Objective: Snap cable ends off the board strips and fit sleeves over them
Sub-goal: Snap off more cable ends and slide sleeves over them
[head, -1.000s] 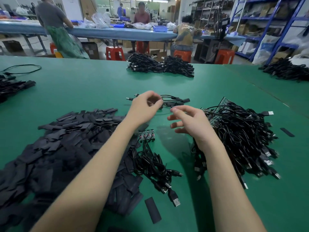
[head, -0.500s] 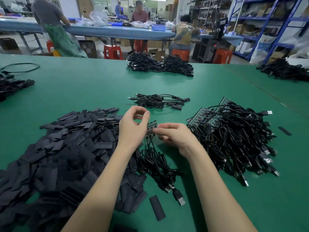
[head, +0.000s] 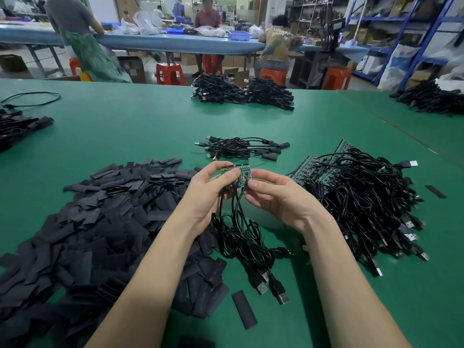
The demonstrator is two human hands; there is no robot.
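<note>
Both hands [head: 247, 194] pinch one board strip [head: 237, 170] between them.

Matt black sleeves [head: 105, 222] lie lower left; glossy black cables [head: 364, 197] with shiny metal plugs [head: 262, 288]; the green bench [head: 125, 129] looks smooth and matt.

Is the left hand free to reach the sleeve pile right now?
Probably not yet: the left hand grips the board strip together with the right hand. The sleeve pile lies just beside it, nothing between.
</note>
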